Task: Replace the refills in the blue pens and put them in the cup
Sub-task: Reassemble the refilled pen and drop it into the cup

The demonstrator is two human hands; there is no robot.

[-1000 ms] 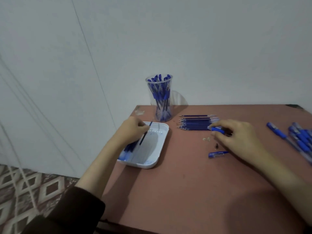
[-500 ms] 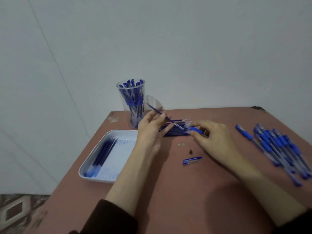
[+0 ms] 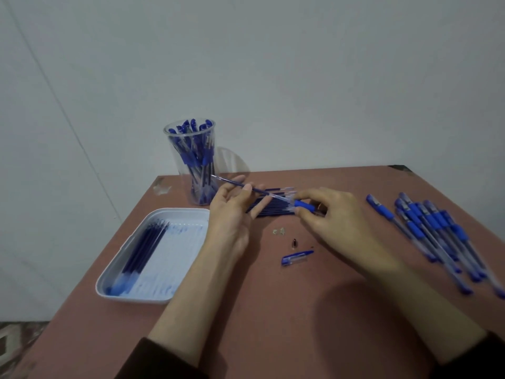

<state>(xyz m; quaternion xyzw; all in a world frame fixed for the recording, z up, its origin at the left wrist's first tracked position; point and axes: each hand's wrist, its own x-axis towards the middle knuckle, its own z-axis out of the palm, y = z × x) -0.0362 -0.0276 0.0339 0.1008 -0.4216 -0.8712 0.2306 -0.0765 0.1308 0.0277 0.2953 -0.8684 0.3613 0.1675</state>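
Bare worktop point(image 3: 287, 310) lies free along the near edge and middle. The tray point(image 3: 136, 298) blocks the left side, the cup point(image 3: 179, 160) the far left corner, and a spread of pens point(image 3: 437, 228) the right. A cap point(image 3: 296, 257) and small bits point(image 3: 279, 231) lie mid-worktop; the row of refills point(image 3: 274, 211) lies just beyond them.

Cup point(image 3: 172, 149) behind tray point(image 3: 136, 298), likely refills point(image 3: 144, 247) inside
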